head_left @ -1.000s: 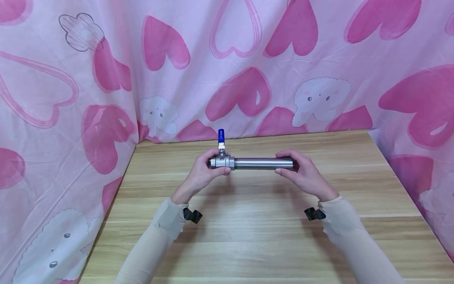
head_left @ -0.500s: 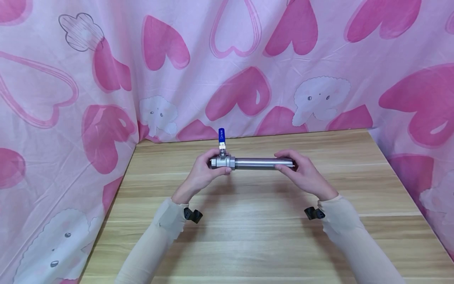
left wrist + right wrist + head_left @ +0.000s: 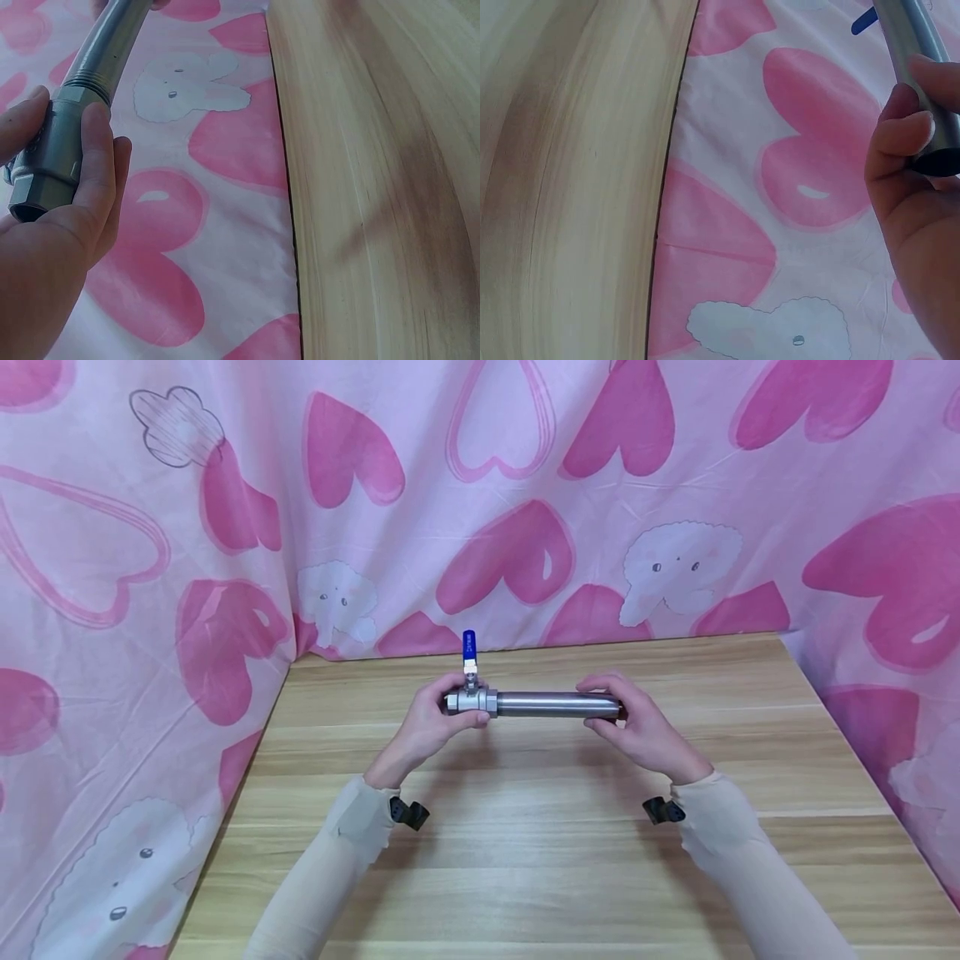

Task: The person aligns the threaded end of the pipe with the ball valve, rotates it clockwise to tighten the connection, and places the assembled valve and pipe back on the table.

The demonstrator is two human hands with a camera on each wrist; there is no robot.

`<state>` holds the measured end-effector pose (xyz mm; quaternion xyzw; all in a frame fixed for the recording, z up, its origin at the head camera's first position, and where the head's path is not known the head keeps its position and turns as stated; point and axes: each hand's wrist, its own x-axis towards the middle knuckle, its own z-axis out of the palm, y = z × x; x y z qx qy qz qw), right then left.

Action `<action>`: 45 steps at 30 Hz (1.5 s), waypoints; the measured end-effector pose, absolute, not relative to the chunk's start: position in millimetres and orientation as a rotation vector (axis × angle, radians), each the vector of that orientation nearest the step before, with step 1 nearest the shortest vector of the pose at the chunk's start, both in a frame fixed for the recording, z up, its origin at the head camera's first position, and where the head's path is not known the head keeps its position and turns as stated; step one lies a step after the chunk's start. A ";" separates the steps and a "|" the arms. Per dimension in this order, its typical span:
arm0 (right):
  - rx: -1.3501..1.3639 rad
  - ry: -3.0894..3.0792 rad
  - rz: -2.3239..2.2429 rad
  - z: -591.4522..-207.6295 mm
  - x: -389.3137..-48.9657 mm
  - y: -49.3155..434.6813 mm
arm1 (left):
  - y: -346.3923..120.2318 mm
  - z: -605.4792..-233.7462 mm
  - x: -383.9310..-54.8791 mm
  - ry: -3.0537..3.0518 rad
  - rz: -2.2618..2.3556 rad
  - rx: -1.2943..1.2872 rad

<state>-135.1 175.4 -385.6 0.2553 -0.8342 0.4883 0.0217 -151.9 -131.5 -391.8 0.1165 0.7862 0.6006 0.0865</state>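
A metal ball valve [image 3: 471,700] with a blue lever [image 3: 469,645] pointing up and away sits at the left end of a steel pipe [image 3: 551,703]. My left hand [image 3: 423,727] grips the valve body, thumb on the near side and fingers on the far side. At the other end, my right hand [image 3: 641,731] holds the pipe between thumb and fingers. Valve and pipe lie level in line, held above the table. In the left wrist view, some threads [image 3: 86,81] show where the pipe meets the valve. The pipe's open end [image 3: 936,161] faces the right wrist camera.
The wood-grain table [image 3: 525,860] spreads beneath both hands. A pink heart-patterned curtain [image 3: 502,560] hangs along its back and both sides. Small black cameras [image 3: 408,814] are strapped at both wrists.
My right thumb moved up over the pipe, then back down, and the right fingers reach slightly farther left along it. The left hand and the lever stay nearly still.
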 end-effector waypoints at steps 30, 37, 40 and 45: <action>0.717 -2.605 1.640 -402.9 -146.5 184.6 | -131.5 -393.3 -153.2 2.318 1.830 0.331; 0.677 -2.630 1.641 -402.7 -147.7 184.0 | -131.4 -392.0 -152.3 2.318 1.837 0.340; 0.662 -2.634 1.636 -404.3 -148.2 183.7 | -131.3 -392.1 -152.2 2.313 1.837 0.337; 0.638 -2.638 1.629 -405.6 -149.3 182.8 | -131.9 -392.7 -151.8 2.318 1.829 0.331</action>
